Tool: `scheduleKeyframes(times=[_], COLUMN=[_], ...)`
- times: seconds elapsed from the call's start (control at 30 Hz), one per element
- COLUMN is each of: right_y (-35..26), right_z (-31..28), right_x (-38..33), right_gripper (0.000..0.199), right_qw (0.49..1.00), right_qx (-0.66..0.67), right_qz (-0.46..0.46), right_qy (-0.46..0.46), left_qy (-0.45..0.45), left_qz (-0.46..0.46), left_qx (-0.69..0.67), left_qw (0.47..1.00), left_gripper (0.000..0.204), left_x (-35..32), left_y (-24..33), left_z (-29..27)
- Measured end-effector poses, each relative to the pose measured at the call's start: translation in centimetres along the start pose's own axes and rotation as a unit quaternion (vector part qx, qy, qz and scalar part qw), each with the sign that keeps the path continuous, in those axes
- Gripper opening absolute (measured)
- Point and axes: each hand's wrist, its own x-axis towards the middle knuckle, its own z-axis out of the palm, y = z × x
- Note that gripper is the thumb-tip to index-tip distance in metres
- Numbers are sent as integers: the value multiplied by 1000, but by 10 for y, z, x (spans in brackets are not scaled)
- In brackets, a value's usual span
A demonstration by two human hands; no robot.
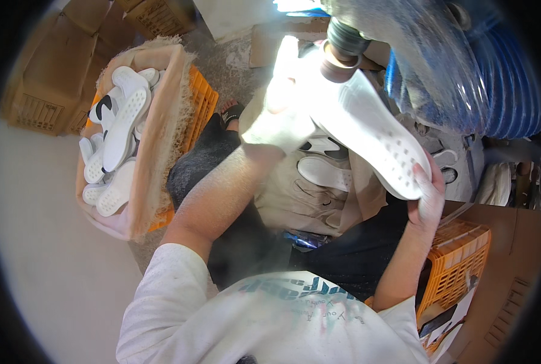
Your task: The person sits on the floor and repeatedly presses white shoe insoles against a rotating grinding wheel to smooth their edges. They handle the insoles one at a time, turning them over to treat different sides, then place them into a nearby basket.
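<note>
The hands hold one white shoe sole (373,136) up against a small sanding drum (338,65), and each takes a different end, probably so the piece stays steady while its edge meets the tool. The left hand (279,118) is closed around the upper end of the sole, close to the drum; strong light falls on it, so the single fingers are hard to separate, but the grip looks firm. The right hand (429,193) pinches the lower end, with the fingertips on the dotted underside, and the sole stretches slantwise between the two hands with this patterned face turned toward the camera. Holding it at both ends seems to let the person turn the edge along the drum little by little. Just above the hands the drum sits on a dark shaft, and to the right of it hangs a blue ribbed hose (500,79) under a clear plastic sheet, perhaps there for the dust. Below the hands, on a beige cloth over the lap, lie more white soles (325,171), near enough to reach. Far to the left of the left hand stands an orange crate (202,97) lined with sacking and filled with white soles. Beside the right forearm is a second orange crate (458,261). Brown cardboard boxes (58,67) stand behind the left crate.
</note>
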Motion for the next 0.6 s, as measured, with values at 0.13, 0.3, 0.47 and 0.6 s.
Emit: scheduleKeyframes(times=[0.13, 0.3, 0.47, 0.6], right_y=[-4, 20, 9, -10], right_z=[12, 55, 55, 51], right_x=[5, 38, 51, 70], right_gripper=[49, 42, 49, 51], right_qw=[997, 977, 969, 944], right_qx=[69, 199, -8, -42], right_qz=[-11, 27, 110, 165], right_qy=[-41, -72, -221, -283], left_qy=[27, 39, 42, -63], left_qz=[-65, -118, -93, 49], left_qx=[-187, -480, -169, 458], left_qw=[980, 868, 980, 885], left_gripper=[43, 44, 46, 47], left_x=[7, 37, 16, -3], left_y=[2, 11, 4, 0], left_z=[0, -40, -38, -23])
